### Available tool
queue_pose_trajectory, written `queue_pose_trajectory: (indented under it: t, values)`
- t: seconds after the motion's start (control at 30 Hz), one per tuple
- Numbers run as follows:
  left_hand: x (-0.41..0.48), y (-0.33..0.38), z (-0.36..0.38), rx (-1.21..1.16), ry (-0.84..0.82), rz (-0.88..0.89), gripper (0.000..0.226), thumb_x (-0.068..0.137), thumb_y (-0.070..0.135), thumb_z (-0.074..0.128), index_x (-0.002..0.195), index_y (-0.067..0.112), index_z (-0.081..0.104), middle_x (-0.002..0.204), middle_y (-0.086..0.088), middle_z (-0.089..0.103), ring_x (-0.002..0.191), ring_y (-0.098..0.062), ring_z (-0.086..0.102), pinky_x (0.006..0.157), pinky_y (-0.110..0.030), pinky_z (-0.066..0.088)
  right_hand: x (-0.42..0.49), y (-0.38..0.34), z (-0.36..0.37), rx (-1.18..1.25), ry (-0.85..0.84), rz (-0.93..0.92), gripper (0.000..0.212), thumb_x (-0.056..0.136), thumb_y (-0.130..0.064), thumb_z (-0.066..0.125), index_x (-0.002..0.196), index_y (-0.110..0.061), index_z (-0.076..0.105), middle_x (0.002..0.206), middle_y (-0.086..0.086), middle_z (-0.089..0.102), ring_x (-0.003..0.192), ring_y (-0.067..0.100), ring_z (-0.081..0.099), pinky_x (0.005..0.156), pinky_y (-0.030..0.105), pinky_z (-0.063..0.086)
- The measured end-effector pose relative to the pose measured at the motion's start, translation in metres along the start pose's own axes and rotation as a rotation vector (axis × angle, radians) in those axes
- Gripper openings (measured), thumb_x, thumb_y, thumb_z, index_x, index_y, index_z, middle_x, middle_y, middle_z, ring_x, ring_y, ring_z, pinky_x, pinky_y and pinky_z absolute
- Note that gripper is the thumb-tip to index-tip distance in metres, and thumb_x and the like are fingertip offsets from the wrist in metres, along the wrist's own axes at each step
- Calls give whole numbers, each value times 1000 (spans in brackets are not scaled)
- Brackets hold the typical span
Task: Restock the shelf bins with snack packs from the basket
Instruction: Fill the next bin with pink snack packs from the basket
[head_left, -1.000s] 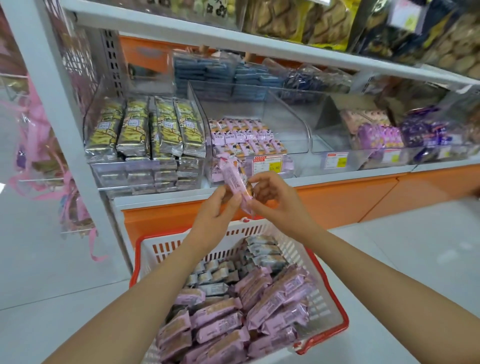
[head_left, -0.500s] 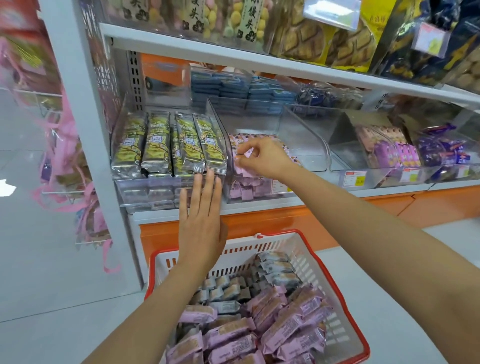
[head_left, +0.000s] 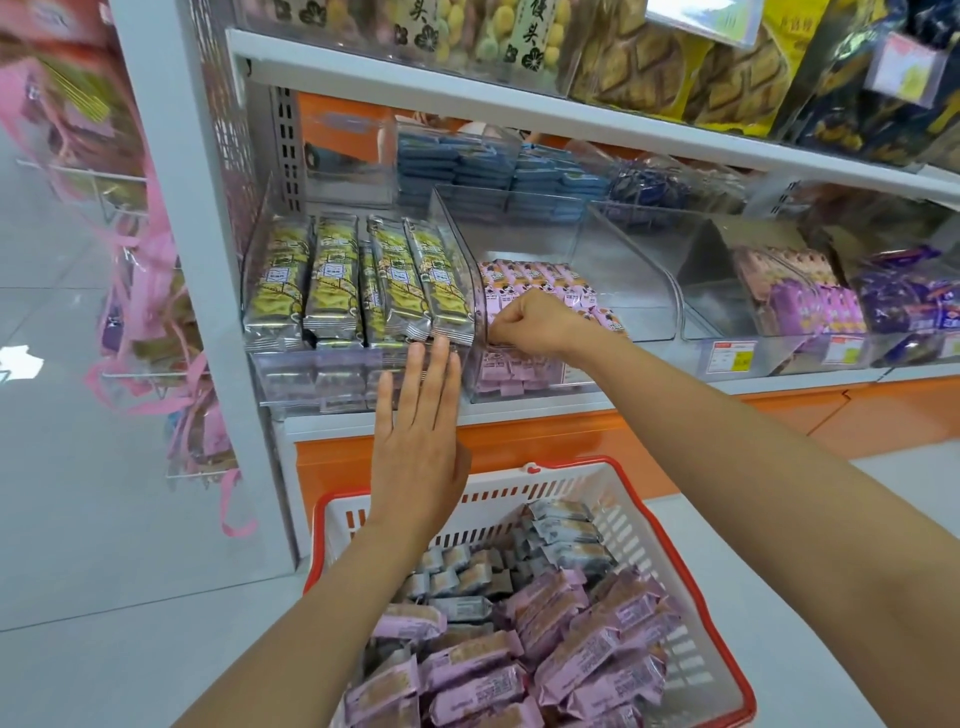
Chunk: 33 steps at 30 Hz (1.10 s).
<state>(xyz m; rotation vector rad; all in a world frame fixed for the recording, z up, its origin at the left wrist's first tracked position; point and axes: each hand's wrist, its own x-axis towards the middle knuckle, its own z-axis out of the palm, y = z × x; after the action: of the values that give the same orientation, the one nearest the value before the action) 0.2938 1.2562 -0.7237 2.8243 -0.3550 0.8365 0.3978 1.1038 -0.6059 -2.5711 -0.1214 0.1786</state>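
Basket: the white basket (head_left: 524, 493) with a red rim sits nearest, below both forearms, in front of the orange shelf base.
Basket load: pink snack packs (head_left: 566, 649) are heaped at the near and right side; grey packs (head_left: 566, 535) lie toward the far side.
Left hand: the left hand (head_left: 418, 447) is flat, back to the camera, fingers straight and together, holding nothing. It is raised above the basket's far rim, and its fingertips reach the clear front of the left bin (head_left: 322, 374); whether they touch it cannot be told.
Left bin: yellow-green packs (head_left: 332, 280) stand in rows, sloping toward the front.
Right hand: the right hand (head_left: 530, 325) is inside the middle bin (head_left: 613, 270), knuckles up. Its fingers curl down and pinch the stacked pink packs (head_left: 540, 275) at the front left corner, beside the divider.
Middle bin: pink packs fill the front part; the rear part is bare clear plastic.
Right bins: purple packs (head_left: 815, 306) lie beyond, with price tags (head_left: 732, 356) on the fronts.
Back row: blue packs (head_left: 457, 161) are stacked behind.
Upper shelf: the white upper shelf (head_left: 467, 98) carries bagged snacks.
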Motion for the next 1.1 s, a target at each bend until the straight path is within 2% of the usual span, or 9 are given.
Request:
queue_pose_trajectory:
  t: [0.13,0.23,0.3,0.43,0.57,0.63,0.73,0.9,1.1]
  values:
    - [-2,0,-3,-28,16,20,87,78,11,58,155,3,20,165,-13,9,153,-30,5,123,-49,1,-13,2,0,72,99,-122,25,94,-15,61,71,-10,67,68,2,62,63,13,54,65,33,50]
    - [-8,-2,-1,-74,31,90,71,83,16,45,151,4,32,161,-14,23,150,-32,16,122,-50,6,-34,3,-1,230,284,-270,12,94,-16,63,97,-13,73,85,-7,67,74,8,60,69,18,50]
    - [-12,-1,1,-126,15,147,63,81,17,42,144,7,45,150,-13,38,141,-32,30,119,-49,15,-54,9,0,285,353,-370,13,93,-15,63,101,-15,73,90,-3,70,79,11,62,69,17,50]
    - [-22,6,18,-199,-121,269,55,73,9,64,127,9,57,130,-12,55,124,-31,46,108,-44,32,-99,46,17,239,268,-396,9,93,-14,64,98,-15,72,90,-2,69,80,11,62,70,21,51]
    - [-35,21,45,-118,-349,319,66,71,18,79,133,9,57,141,-14,54,133,-33,48,113,-48,33,-130,115,47,192,116,-212,7,91,-17,67,96,-19,72,82,-12,66,70,1,58,64,15,44]
    - [-41,30,57,-54,-467,340,77,83,28,73,149,9,38,158,-14,33,146,-32,30,119,-47,17,-143,152,59,105,46,-126,10,90,-21,68,99,-18,73,85,-10,66,71,2,57,66,15,43]
    - [-46,37,77,18,-616,338,75,103,35,40,157,14,-6,164,-7,-14,152,-25,-12,120,-43,-12,-163,198,70,-22,-35,-44,19,88,-26,70,105,-18,73,94,-5,67,77,3,56,71,17,40]
    - [-47,49,102,62,-697,253,82,103,40,36,145,11,-27,161,-10,-24,149,-26,-21,117,-44,-20,-188,239,79,-252,-217,17,37,82,-24,68,118,-13,67,112,5,66,104,20,56,95,33,42]
    - [-50,52,116,156,-733,287,84,103,43,34,146,9,-29,160,-10,-27,149,-26,-22,118,-49,-15,-185,255,82,-219,-319,26,29,77,-23,75,104,-15,70,100,2,67,94,21,58,83,35,46]
